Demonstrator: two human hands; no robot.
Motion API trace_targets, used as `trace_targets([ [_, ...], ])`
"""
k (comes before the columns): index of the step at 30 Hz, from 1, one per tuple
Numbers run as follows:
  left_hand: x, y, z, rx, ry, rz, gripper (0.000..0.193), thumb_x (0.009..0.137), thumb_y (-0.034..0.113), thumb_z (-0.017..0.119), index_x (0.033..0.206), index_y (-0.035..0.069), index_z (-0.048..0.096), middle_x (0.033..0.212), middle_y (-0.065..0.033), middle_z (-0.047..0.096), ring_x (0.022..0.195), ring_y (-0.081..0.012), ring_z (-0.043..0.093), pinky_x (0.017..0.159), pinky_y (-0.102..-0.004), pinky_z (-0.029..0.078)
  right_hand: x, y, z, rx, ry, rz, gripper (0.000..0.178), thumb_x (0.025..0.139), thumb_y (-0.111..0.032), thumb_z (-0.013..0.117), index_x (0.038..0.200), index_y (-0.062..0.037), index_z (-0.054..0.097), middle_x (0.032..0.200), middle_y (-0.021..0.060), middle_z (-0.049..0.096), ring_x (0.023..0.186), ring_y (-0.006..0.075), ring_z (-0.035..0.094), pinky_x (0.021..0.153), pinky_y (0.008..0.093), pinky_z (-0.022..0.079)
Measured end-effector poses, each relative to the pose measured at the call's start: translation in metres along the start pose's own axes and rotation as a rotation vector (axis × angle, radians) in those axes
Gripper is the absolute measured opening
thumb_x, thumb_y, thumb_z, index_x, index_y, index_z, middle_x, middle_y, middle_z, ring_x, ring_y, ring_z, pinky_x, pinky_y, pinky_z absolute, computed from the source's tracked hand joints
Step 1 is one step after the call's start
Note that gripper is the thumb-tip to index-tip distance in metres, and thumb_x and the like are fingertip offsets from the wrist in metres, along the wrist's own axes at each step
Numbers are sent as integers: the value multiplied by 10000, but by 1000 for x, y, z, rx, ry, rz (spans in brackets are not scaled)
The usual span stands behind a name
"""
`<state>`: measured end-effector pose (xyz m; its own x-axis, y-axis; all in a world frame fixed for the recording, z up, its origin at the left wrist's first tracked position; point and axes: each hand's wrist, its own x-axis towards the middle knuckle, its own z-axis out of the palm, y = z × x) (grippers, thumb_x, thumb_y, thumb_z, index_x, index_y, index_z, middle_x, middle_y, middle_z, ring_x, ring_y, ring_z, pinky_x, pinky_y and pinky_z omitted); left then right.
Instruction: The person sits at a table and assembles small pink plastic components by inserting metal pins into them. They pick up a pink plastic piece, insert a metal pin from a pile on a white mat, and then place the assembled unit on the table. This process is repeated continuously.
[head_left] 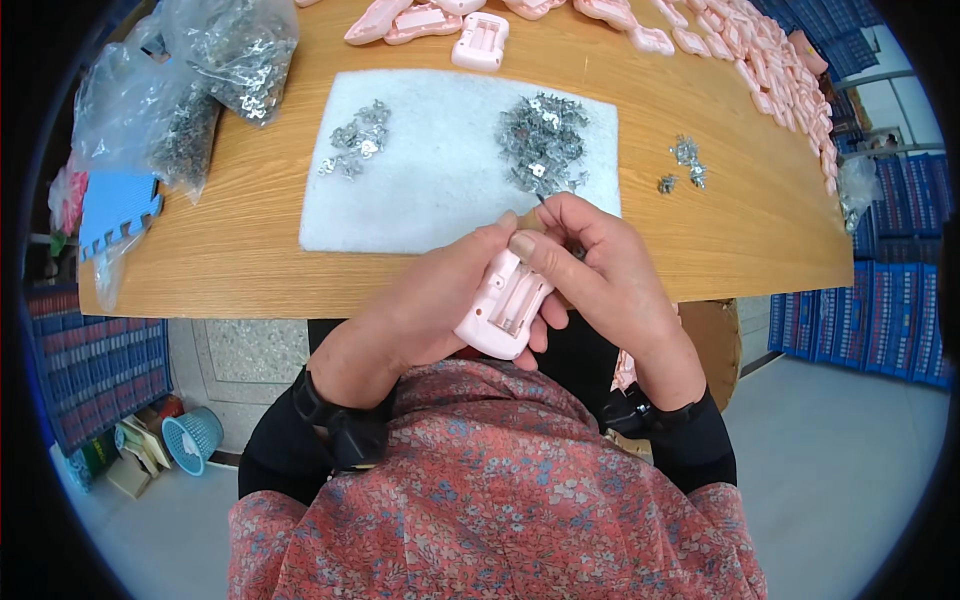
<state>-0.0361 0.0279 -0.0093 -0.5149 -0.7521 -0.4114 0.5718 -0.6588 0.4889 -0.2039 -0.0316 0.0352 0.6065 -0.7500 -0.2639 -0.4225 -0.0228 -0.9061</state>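
My left hand (430, 285) is closed around a pale pink plastic casing (490, 325) with an open battery compartment facing up. It is held tilted just off the table's near edge. My right hand (600, 265) is closed at the casing's upper end, its thumb pressed there beside the left thumb. A thin dark tool (541, 199) pokes out between the right fingers; its kind is mostly hidden. Beyond the hands a white foam sheet (430, 215) bears a large pile of small metal contact pieces (542, 140) and a smaller pile of metal pieces (358, 138) to its left.
More pink casings (480, 42) lie along the table's far side, heaped at the far right. A few metal pieces (686, 151) sit on the wood right of the sheet. Plastic bags of metal parts (185, 130) and a blue foam mat (118, 205) are at the left.
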Motion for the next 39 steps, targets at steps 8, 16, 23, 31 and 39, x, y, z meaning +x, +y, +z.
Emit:
trace_targets([
  [8, 2, -1, -6, -96, -56, -3, 638, 1052, 505, 176, 1120, 8, 570, 879, -185, 678, 685, -264, 692, 561, -393, 605, 1, 10, -2, 173, -40, -24, 210, 984, -209, 614, 991, -1, 589, 751, 18, 630, 578, 50, 565, 540, 210, 442],
  [16, 2, -2, -1, -31, 8, -18, 659, 1047, 530, 175, 1108, 10, 576, 851, -181, 680, 670, -267, 693, 553, -392, 602, 1, 5, 1, 185, -41, 65, 222, 987, -218, 610, 997, 2, 581, 742, 18, 626, 576, 52, 565, 544, 207, 447],
  [23, 3, -5, -2, -20, 22, -28, 664, 1045, 543, 183, 1110, 14, 578, 842, -188, 683, 662, -271, 696, 540, -391, 597, 0, 13, 0, 194, -57, 57, 224, 987, -230, 612, 1008, -8, 588, 791, 13, 633, 640, 40, 562, 584, 209, 451],
  [31, 4, -1, -4, -70, -38, -6, 658, 1047, 537, 184, 1083, 15, 583, 831, -187, 680, 664, -272, 698, 536, -385, 593, -1, 20, -6, 269, -58, 77, 251, 986, -226, 614, 1087, 3, 595, 848, 19, 640, 715, 40, 568, 661, 209, 465],
  [39, 5, -7, 3, 116, 66, 25, 651, 1054, 512, 183, 1080, -5, 579, 818, -182, 671, 651, -265, 689, 556, -366, 595, 0, 18, -4, 453, -102, 128, 238, 997, -196, 590, 1112, 12, 575, 836, 18, 634, 622, 48, 567, 589, 198, 465],
])
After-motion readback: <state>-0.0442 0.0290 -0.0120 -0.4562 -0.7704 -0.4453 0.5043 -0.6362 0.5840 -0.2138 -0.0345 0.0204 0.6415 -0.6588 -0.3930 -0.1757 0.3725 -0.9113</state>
